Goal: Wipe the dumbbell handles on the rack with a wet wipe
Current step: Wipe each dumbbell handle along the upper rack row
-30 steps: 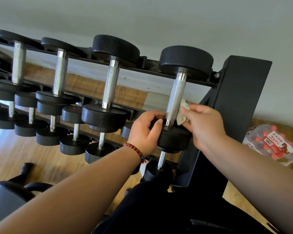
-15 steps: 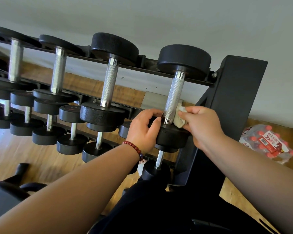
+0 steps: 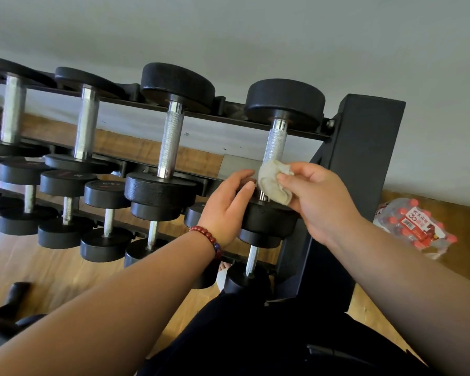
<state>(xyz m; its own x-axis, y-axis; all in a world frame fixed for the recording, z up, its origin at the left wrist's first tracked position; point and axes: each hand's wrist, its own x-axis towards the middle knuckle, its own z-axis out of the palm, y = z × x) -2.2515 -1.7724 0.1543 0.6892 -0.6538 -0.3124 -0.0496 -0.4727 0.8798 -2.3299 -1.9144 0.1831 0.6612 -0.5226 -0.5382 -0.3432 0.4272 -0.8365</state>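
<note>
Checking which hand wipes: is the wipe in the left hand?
No, the right hand pinches the wipe against the handle; the left hand holds no wipe.

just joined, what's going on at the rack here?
A person is cleaning at the rack. The right hand pinches a crumpled wet wipe against the lower end of the handle of the rightmost top-row dumbbell. The left hand rests against that dumbbell's near head, fingers relaxed. The handle's upper part is uncovered.
</note>
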